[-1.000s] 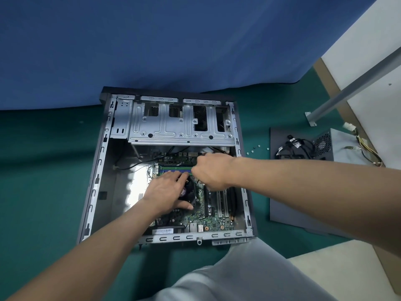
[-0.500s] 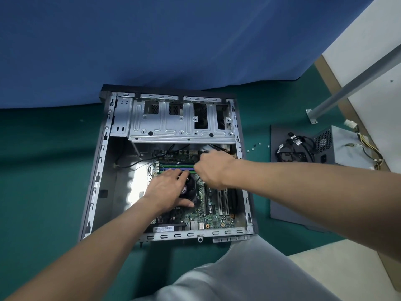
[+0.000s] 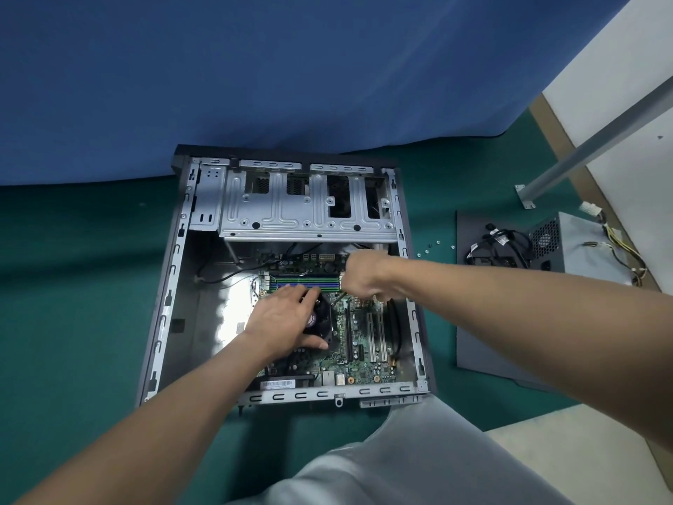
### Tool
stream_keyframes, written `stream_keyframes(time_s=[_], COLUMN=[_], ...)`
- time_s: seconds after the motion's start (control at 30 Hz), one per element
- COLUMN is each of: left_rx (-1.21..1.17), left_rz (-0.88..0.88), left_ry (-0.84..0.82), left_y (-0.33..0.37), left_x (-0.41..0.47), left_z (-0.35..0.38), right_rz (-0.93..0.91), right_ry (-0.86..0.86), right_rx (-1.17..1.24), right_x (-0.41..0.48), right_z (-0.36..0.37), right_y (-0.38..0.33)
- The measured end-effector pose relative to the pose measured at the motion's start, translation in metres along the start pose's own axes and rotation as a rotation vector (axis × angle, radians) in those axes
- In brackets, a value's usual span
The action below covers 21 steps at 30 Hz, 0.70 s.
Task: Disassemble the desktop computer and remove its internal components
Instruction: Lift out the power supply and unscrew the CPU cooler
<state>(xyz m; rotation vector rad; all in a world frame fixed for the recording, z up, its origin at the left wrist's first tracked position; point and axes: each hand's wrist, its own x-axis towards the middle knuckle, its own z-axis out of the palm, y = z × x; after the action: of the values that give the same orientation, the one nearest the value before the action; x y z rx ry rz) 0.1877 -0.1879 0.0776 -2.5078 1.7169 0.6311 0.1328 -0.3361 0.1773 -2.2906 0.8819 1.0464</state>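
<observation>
The left hand point(image 3: 287, 320) lies flat on the cooler point(image 3: 324, 322), fingers spread and relaxed, thumb stretched along its near edge. It covers most of the fan, so only a dark housing and a purple hub label show. The right hand point(image 3: 364, 277) is curled into a loose fist over the far right part of the board point(image 3: 364, 366). Its fingers face away from the camera, so it cannot be told whether they grip anything. Both hands reach into the case point(image 3: 164, 304), a grey steel box lying on its side, open face up, on the green floor point(image 3: 73, 286). The case holds the green board, which carries the cooler, a row of blue and green memory slots point(image 3: 306, 282), a small ribbed heatsink point(image 3: 364, 303) and long white and black card slots point(image 3: 375, 337). A stamped sheet-metal drive cage point(image 3: 306, 213) spans the far end, its bays showing as dark openings. Thin black cables point(image 3: 218, 281) cross the left compartment above a shiny metal bottom. To the right, apart from the case, a flat dark panel point(image 3: 484, 322) carries a grey power supply point(image 3: 582, 249) with a perforated grille and a tangle of black leads point(image 3: 499, 246). The right forearm hides part of the panel. Small screws point(image 3: 429, 247) lie on the floor between case and panel. A blue cloth point(image 3: 291, 67) hangs behind.
</observation>
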Motion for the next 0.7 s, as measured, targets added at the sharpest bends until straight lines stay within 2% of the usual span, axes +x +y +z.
stream_keyframes(time_s=[0.13, 0.23, 0.3, 0.37, 0.43, 0.53, 0.57, 0.6, 0.7], left_rx=[0.006, 0.015, 0.015, 0.003, 0.002, 0.001, -0.004, -0.010, -0.011], left_rz=[0.001, 0.007, 0.006, -0.001, -0.005, -0.005, -0.006, -0.006, -0.002], left_ry=[-0.004, 0.007, 0.007, -0.002, -0.004, -0.004, -0.006, -0.008, 0.001], left_y=[0.000, 0.001, 0.001, 0.001, 0.001, 0.001, 0.001, 0.001, 0.000], left_x=[0.001, 0.001, 0.000, -0.002, -0.003, -0.003, -0.003, -0.003, -0.002], left_z=[-0.001, -0.002, -0.002, -0.002, -0.001, 0.000, 0.000, 0.000, 0.000], right_rz=[-0.358, -0.621, -0.601, -0.510, -0.325, 0.041, 0.096, 0.087, -0.061], right_ry=[0.179, 0.187, 0.196, 0.205, 0.156, 0.008, -0.045, -0.066, 0.076], right_rx=[-0.669, -0.897, -0.800, -0.602, -0.360, 0.226, 0.279, 0.233, -0.151], right_x=[-0.011, -0.013, -0.010, -0.004, 0.002, 0.006, 0.006, 0.004, -0.004], right_z=[0.001, 0.001, -0.001, -0.003, -0.003, 0.000, -0.001, -0.002, 0.000], right_y=[0.000, 0.002, 0.000, -0.002, -0.002, 0.001, 0.001, 0.000, 0.000])
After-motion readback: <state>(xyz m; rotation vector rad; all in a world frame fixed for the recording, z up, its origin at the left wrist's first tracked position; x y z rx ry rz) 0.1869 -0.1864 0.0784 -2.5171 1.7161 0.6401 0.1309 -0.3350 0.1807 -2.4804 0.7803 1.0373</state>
